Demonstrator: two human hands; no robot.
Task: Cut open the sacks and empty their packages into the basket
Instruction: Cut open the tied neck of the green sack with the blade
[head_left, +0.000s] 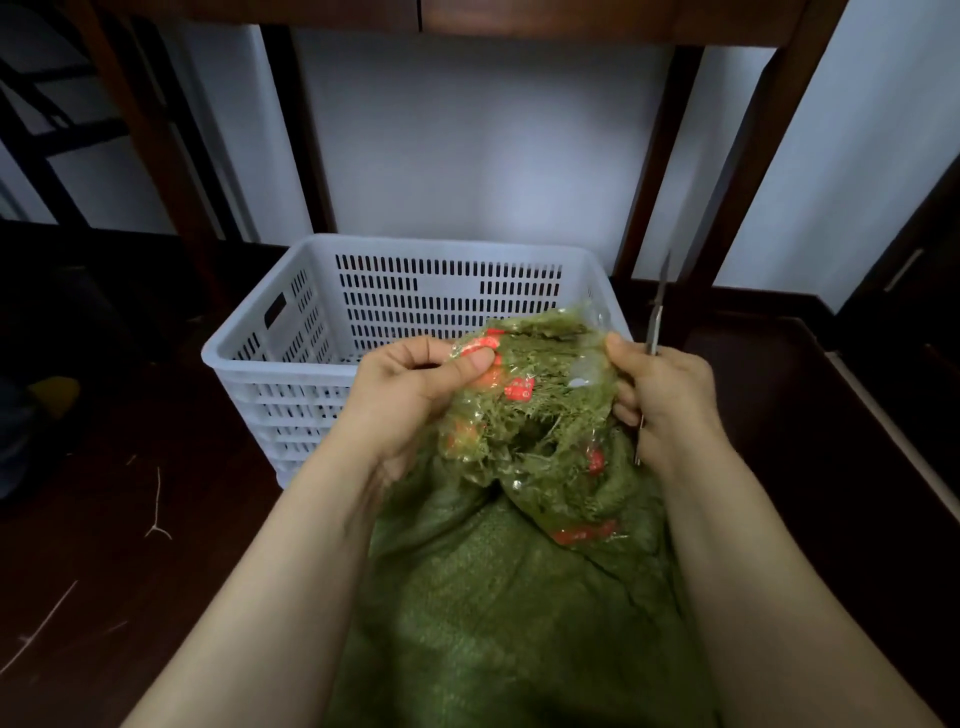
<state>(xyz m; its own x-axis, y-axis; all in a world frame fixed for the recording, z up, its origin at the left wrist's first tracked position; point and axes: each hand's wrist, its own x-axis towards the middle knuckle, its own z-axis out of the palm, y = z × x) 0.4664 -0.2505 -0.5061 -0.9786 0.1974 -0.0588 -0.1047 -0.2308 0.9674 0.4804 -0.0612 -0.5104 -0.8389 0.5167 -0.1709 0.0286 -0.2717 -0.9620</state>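
Head view, mid-frame: the left hand pinches the frayed rim of the green sack between thumb and curled fingers. The right hand curls round the opposite rim and a metal blade that points up, probably to keep it off the plastic. Red-labelled packages show in the opening, and the white basket sits just behind, handy for tipping.

The green sack runs out of the bottom edge, so its lower end is not seen. The packages show only in part through the torn mesh, and their red labels are too blurred to read. The handle of the metal tool is hidden inside the right hand. The green sack covers the near right corner of the basket
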